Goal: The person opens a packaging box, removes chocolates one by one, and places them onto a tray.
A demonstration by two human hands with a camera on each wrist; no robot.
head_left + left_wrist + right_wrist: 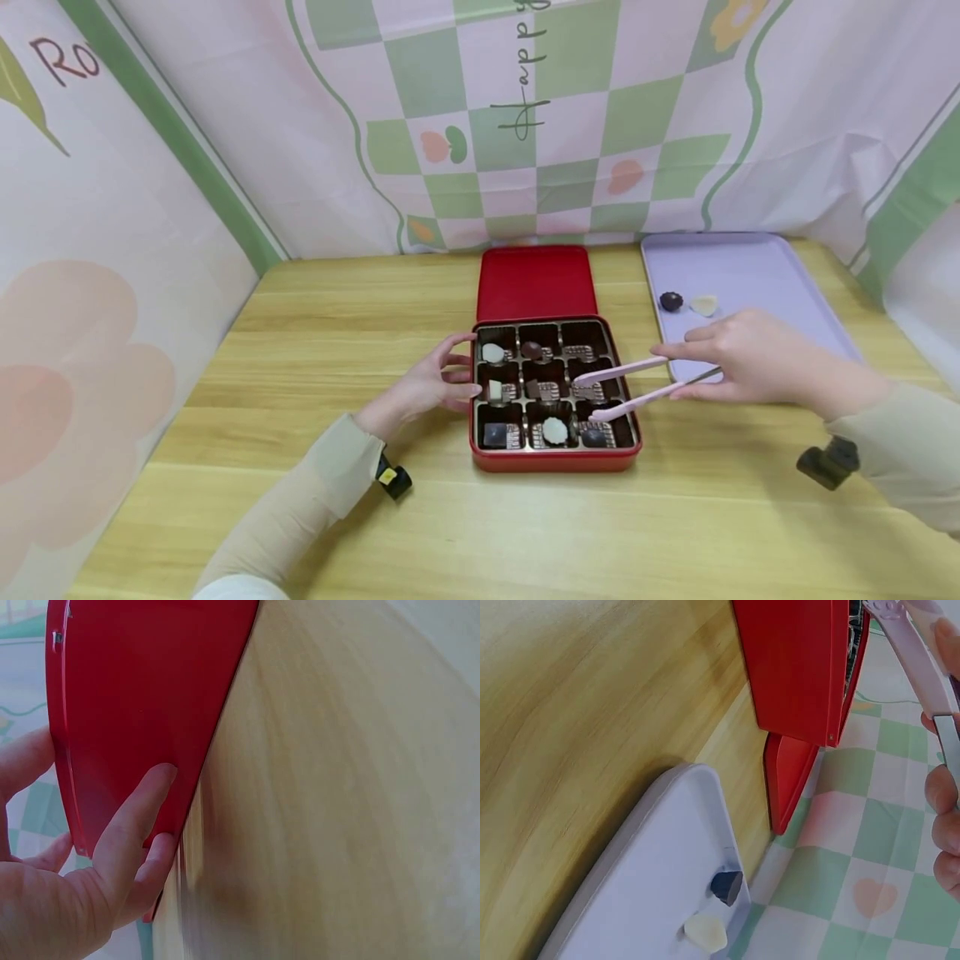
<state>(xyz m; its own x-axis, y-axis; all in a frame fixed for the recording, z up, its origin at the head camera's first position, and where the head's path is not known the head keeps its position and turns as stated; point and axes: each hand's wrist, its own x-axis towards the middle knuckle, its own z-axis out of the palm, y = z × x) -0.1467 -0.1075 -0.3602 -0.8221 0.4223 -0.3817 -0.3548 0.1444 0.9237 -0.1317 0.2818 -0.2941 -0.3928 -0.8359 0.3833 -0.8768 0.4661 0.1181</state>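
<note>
A red tin box point(555, 461) holds a divided insert with chocolates in several compartments. My left hand point(431, 383) rests at its left side, fingers extended; in the left wrist view fingertips touch the red wall point(142, 690). With my right hand point(750, 358) I hold pink tongs point(637, 402), which are spread apart. One tip hovers by the right middle compartment, the other by a dark chocolate point(594, 438) in the front right one; contact is unclear. A white scalloped chocolate point(555, 431) sits front middle, a dark square chocolate point(495, 435) front left.
A lilac tray point(750, 267) at the back right carries a dark chocolate point(671, 302) and a white chocolate point(704, 306). The tin's red lid point(536, 283) lies open behind it. A patterned cloth point(495, 83) hangs along the table's back edge.
</note>
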